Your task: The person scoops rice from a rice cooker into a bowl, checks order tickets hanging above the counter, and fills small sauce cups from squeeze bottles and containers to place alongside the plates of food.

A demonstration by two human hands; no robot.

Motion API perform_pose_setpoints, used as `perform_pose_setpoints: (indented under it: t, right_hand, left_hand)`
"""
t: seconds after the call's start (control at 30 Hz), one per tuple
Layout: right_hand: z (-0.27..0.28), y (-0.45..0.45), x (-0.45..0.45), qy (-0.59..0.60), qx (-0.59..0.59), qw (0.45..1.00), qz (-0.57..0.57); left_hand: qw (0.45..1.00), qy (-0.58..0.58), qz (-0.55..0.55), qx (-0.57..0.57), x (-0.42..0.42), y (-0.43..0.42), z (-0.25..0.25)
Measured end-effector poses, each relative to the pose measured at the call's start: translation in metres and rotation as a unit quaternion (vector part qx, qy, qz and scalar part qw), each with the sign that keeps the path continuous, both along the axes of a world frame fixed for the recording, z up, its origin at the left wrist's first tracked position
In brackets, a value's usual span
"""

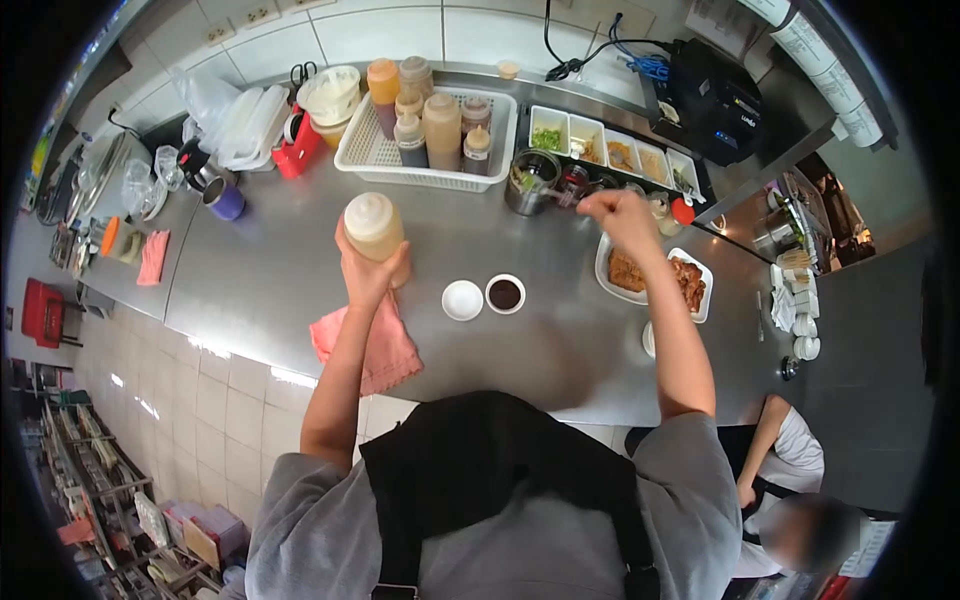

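My left hand [371,265] is wrapped around a squeeze bottle [374,228] of pale yellowish liquid, upright over the steel counter. A pink cloth [380,350] lies just below that hand. To its right sit two small white dishes: an empty-looking dish [462,300] and a sauce dish [505,294] with dark liquid. My right hand [622,222] is raised past them, fingers closed in a pinch near some small jars. Whatever it may hold is too small and blurred to make out. A dark metal container [532,182] stands left of its fingertips.
At the back, a white basket [420,175] holds several sauce bottles. Topping trays [600,150] stand right of it. White containers of browned food [690,285] sit below my right forearm. A black printer [712,100] is at back right. Another person [790,450] is at lower right.
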State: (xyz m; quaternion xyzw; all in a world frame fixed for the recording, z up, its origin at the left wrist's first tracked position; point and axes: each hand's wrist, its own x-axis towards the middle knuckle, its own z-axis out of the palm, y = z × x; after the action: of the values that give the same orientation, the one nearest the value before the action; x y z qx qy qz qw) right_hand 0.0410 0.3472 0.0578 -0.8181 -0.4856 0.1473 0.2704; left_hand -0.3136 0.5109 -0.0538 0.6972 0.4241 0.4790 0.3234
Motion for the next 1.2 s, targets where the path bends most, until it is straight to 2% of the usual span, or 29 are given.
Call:
perform_pose_setpoints:
  t: [0.07,0.17,0.23,0.33,0.43,0.53,0.57,0.63,0.73,0.8,0.93,1.0,1.07,1.17,1.2]
  right_hand:
    - [-0.024,-0.02,-0.028,0.035,0.002,0.999,0.026]
    - [-0.047,-0.041,-0.082,0.026,-0.063,0.997,0.036]
    - [-0.075,-0.048,-0.109,0.027,-0.071,0.997,0.032]
    - [-0.106,-0.053,-0.139,-0.083,0.011,0.995,0.06]
    - [-0.123,-0.055,-0.155,-0.22,0.04,0.97,0.098]
    - [-0.135,-0.057,-0.156,-0.285,0.088,0.947,0.12]
    - [-0.137,-0.058,-0.153,-0.274,0.104,0.949,0.113]
    - [-0.123,-0.055,-0.146,-0.254,0.134,0.953,0.098]
    - [-0.103,-0.042,-0.124,-0.133,0.123,0.983,0.043]
    - [-0.086,-0.022,-0.099,-0.033,0.151,0.987,-0.04]
    - [-0.059,0.039,-0.016,-0.198,0.198,0.955,-0.1]
    - [-0.044,0.07,0.012,-0.243,0.118,0.949,-0.164]
    - [-0.053,0.097,0.046,-0.245,0.102,0.958,-0.112]
    - [-0.037,0.102,0.02,-0.283,0.106,0.949,-0.087]
    - [-0.04,0.102,0.011,-0.257,0.122,0.957,-0.061]
  left_hand:
    - [0.996,0.033,-0.01,0.077,-0.004,-0.001,0.01]
    - [0.978,0.143,-0.019,0.152,-0.02,-0.011,0.038]
    - [0.962,0.219,-0.025,0.16,-0.031,-0.016,0.044]
    - [0.946,0.275,-0.037,0.168,-0.048,-0.027,0.045]
    - [0.94,0.296,-0.042,0.166,-0.059,-0.041,0.043]
    - [0.922,0.342,-0.032,0.179,-0.068,-0.049,0.033]
    - [0.913,0.361,-0.027,0.188,-0.07,-0.051,0.03]
    - [0.91,0.37,-0.037,0.185,-0.072,-0.052,0.026]
    - [0.917,0.351,-0.055,0.181,-0.068,-0.052,0.022]
    - [0.926,0.334,-0.069,0.163,-0.066,-0.051,0.02]
    - [0.93,0.33,-0.097,0.129,-0.066,-0.05,0.016]
    - [0.924,0.337,-0.108,0.145,-0.065,-0.051,0.016]
    - [0.914,0.347,-0.123,0.171,-0.063,-0.053,0.016]
    - [0.89,0.395,-0.148,0.174,-0.058,-0.055,0.015]
    - [0.881,0.411,-0.147,0.18,-0.057,-0.054,0.012]
